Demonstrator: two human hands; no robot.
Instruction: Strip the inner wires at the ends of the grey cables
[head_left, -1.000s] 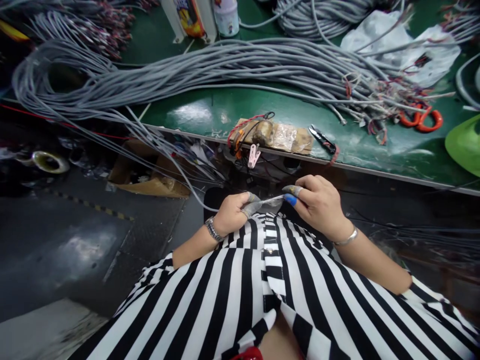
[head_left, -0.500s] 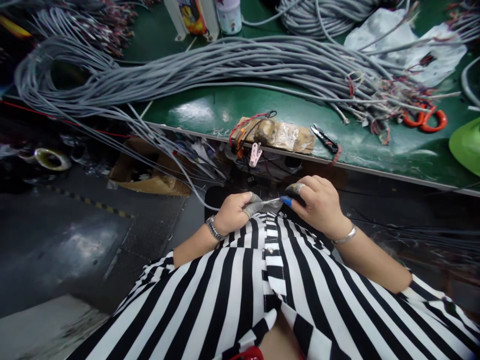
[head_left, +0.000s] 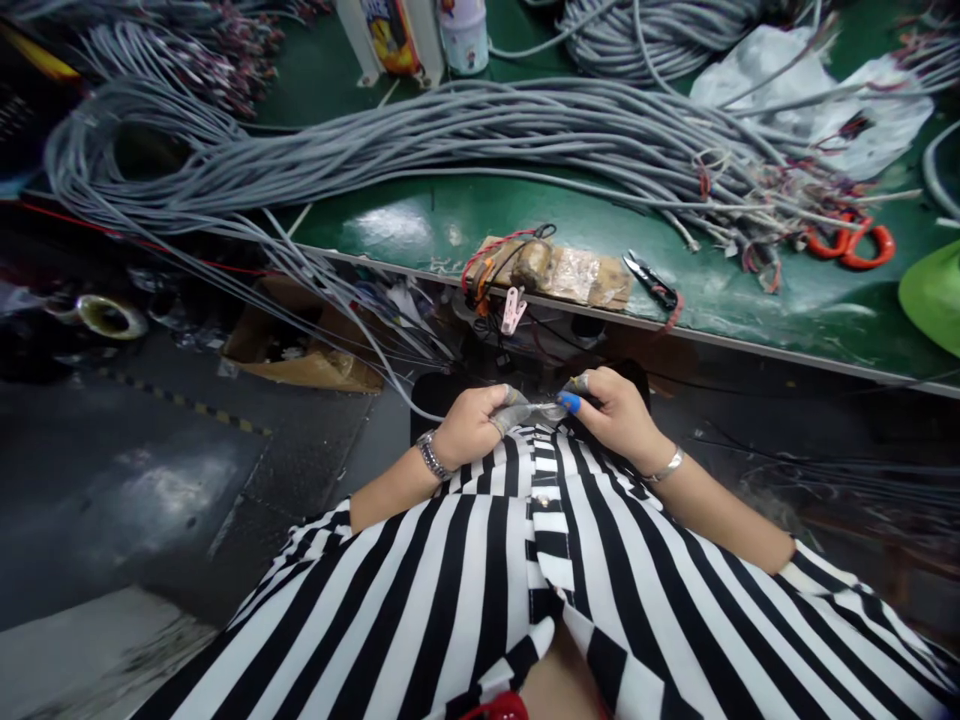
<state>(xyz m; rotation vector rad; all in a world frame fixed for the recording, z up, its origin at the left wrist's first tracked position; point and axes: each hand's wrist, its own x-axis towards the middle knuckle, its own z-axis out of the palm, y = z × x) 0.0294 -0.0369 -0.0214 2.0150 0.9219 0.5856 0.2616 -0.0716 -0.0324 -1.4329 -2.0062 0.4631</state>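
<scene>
A grey cable (head_left: 409, 400) runs down from the bench into my left hand (head_left: 476, 422), which is closed around it near its end. Grey coverings wrap the thumb and a finger of that hand. The cable's thin, pale end shows between my hands, just above my lap. My right hand (head_left: 611, 412), with a blue covering on one fingertip and grey ones on others, pinches at that end. Its fingertips partly hide what they grip. The long bundle of grey cables (head_left: 450, 135) lies across the green bench in front of me.
On the bench (head_left: 390, 225) are a taped wooden block (head_left: 577, 272) with a pink clip (head_left: 513, 311), small black snips (head_left: 651, 280), orange-handled scissors (head_left: 851, 240), a plastic bag (head_left: 877, 120) and a green object (head_left: 934, 295). A cardboard box (head_left: 300, 355) stands on the floor at left.
My right hand has moved left and slightly down, closer to my left hand, and its fingers have come together at the cable end. My left hand has barely moved.
</scene>
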